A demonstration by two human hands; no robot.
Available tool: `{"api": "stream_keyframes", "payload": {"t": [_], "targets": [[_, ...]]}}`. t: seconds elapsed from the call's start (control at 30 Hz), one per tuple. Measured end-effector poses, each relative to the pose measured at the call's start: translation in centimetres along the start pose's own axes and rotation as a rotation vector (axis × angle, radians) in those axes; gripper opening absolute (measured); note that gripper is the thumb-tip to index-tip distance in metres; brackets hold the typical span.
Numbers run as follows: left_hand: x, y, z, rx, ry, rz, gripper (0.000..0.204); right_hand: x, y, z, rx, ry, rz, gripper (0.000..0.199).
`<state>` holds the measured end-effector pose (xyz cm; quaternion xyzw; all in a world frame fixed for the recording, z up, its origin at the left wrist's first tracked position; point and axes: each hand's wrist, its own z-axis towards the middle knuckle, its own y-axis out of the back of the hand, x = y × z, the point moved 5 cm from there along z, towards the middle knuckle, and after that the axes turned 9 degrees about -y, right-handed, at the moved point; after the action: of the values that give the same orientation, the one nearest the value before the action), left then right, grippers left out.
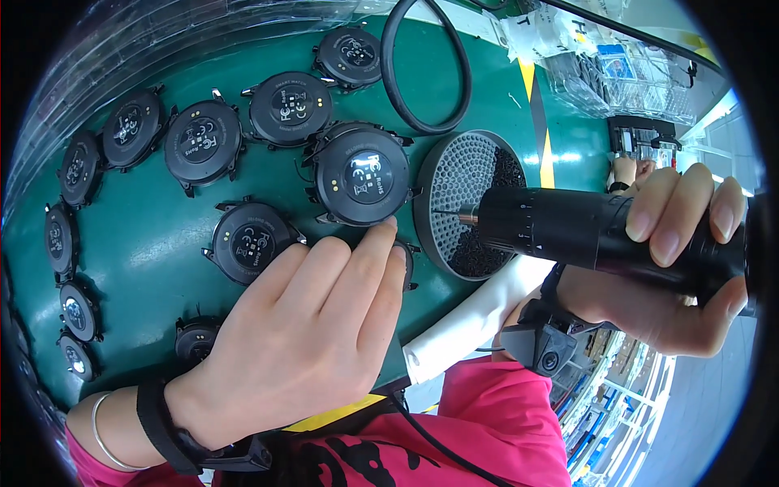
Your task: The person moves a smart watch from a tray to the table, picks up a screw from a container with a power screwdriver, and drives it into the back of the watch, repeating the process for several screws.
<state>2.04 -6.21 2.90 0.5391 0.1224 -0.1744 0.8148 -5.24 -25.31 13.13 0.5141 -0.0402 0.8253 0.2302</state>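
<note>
My right hand (682, 227) grips a black electric screwdriver (568, 227) held nearly level. Its thin bit points left, over a round grey tray (424, 174) with a dimpled floor and many tiny black screws (479, 252). My left hand (316, 308) reaches in palm down, fingers stretched out, with the thumb hidden beneath. One fingertip touches the lower rim of a black smartwatch case (361, 174) lying back side up. Another watch case (251, 242) lies beside the knuckles, and one more (408, 264) is mostly covered by the fingers.
Several more watch cases (203, 142) lie back up in a curve on the green mat (154, 243). A black rubber ring (387, 73) stands behind the tray. Clear plastic trays (162, 40) line the far left; bags (560, 36) lie far right. Another person's hands (633, 170) show beyond.
</note>
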Motion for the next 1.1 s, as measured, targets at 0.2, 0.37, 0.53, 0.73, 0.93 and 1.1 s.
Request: {"api": "stream_keyframes", "payload": {"t": [0.2,0.37,0.53,0.73,0.93,1.1], "targets": [[0.0,0.1,-0.2,0.001,0.002,0.014,0.049,1.4,0.2,0.0,-0.021,0.074,0.112,0.041],[-0.1,0.1,-0.1,-0.007,-0.024,0.036,0.049,2.4,0.3,0.0,-0.018,0.111,0.217,0.043],[-0.1,0.1,-0.1,-0.004,-0.013,0.022,0.047,2.5,-2.0,0.0,-0.009,0.062,0.165,0.044],[-0.1,0.1,-0.2,-0.018,-0.014,0.035,0.045,2.5,-2.3,-0.1,-0.022,0.077,0.120,0.045],[-0.1,0.1,-0.1,-0.023,-0.015,0.033,0.044,2.6,-2.4,-0.5,-0.028,0.116,0.150,0.045],[0.0,0.1,-0.1,-0.019,-0.011,0.022,0.043,2.4,-2.0,-0.7,-0.039,0.152,0.172,0.046]]}}
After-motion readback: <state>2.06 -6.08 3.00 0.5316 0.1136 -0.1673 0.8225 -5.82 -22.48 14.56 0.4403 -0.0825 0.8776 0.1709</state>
